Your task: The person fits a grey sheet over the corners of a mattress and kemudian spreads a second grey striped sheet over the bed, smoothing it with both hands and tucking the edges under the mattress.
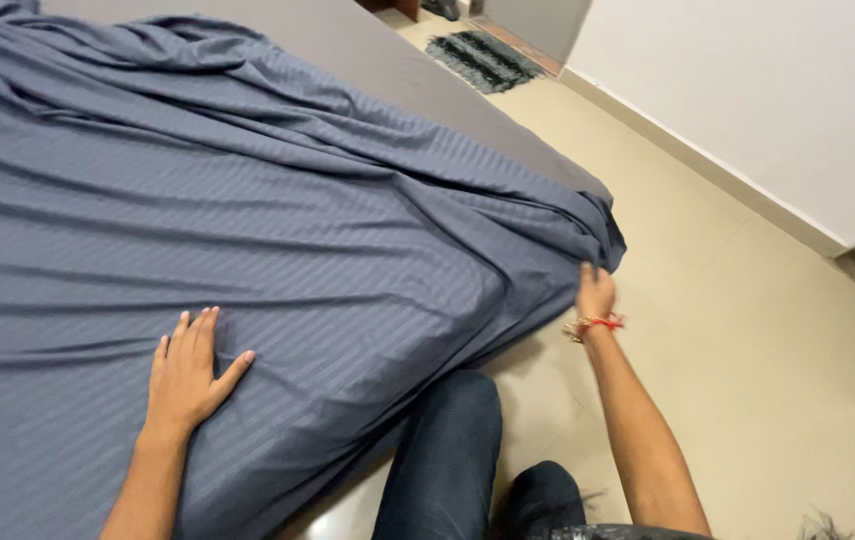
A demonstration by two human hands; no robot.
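A blue-grey striped bedsheet (248, 220) lies rumpled over a grey mattress (388, 60), with folds running toward its right corner. My left hand (188, 370) rests flat on the sheet, fingers spread, holding nothing. My right hand (595, 292), with a red thread and a bangle at the wrist, grips the sheet's edge at the mattress corner. My knee in dark jeans (448, 440) is beside the bed.
Beige tiled floor (748, 330) stretches to the right of the bed. A dark striped mat (483, 58) lies at the top near a doorway. A white wall (768, 90) with a skirting runs along the right.
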